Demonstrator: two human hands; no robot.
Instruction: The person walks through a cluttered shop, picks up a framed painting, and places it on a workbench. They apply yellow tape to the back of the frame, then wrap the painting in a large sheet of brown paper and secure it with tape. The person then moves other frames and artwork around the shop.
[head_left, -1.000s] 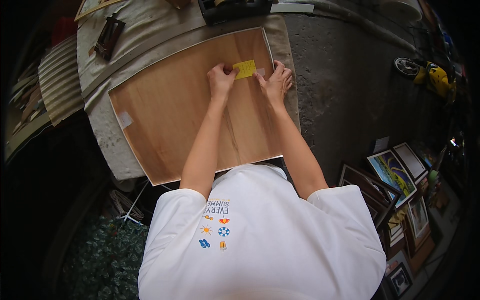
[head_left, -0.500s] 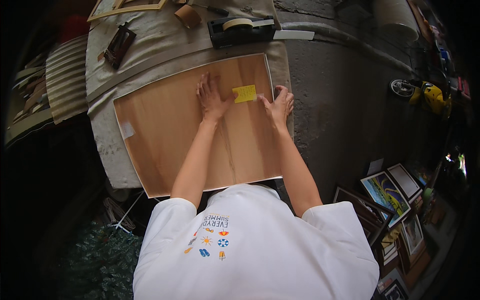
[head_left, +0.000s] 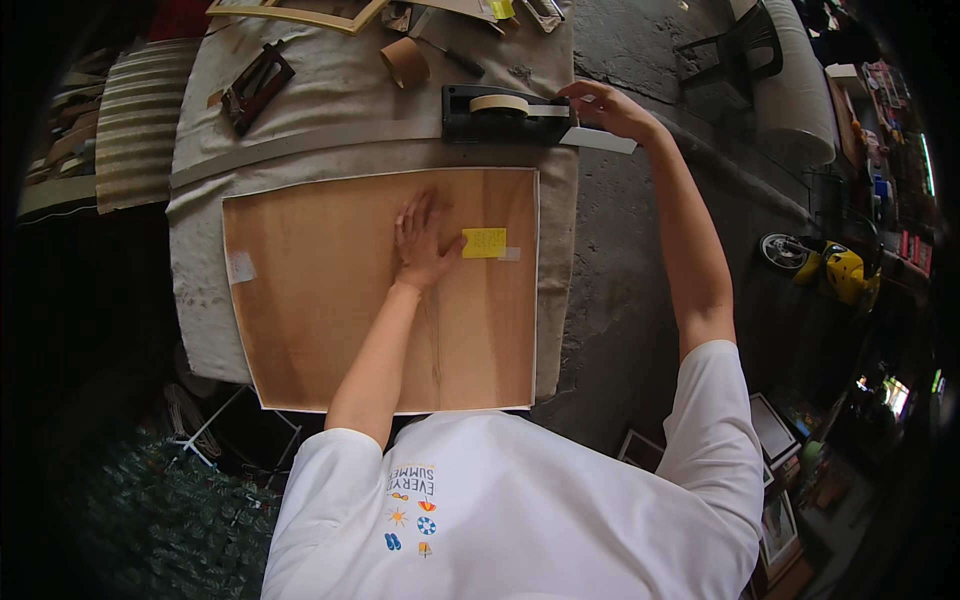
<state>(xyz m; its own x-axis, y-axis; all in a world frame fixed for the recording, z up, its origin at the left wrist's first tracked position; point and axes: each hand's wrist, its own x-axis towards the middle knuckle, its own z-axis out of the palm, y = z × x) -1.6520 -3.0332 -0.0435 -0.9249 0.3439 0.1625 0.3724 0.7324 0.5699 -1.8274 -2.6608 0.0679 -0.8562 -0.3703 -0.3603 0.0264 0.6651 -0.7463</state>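
Note:
My left hand [head_left: 425,250] lies flat with fingers spread on a thin wooden board [head_left: 330,320] with pale edges. Its thumb touches a yellow note [head_left: 486,243], which has a small piece of tape [head_left: 510,255] at its lower right corner. A whitish label [head_left: 242,267] is stuck near the board's left edge. Beyond the board, my right hand [head_left: 615,112] reaches the right end of a black tape dispenser [head_left: 465,130] holding a roll of masking tape [head_left: 498,103]. Its thumb and fingertips are closed on the tape's free end.
A long metal ruler [head_left: 300,145] runs under or behind the dispenser across the cloth-covered table [head_left: 200,320]. Farther back are a staple gun [head_left: 255,88], a brown tape roll [head_left: 405,65], a screwdriver [head_left: 458,62] and a frame [head_left: 340,18]. Right stand a chair [head_left: 745,60] and a yellow motorbike [head_left: 845,275].
My right hand has left the board's right edge and moved forward and right to the tape dispenser. The left hand stays flat on the board. The view has shifted slightly.

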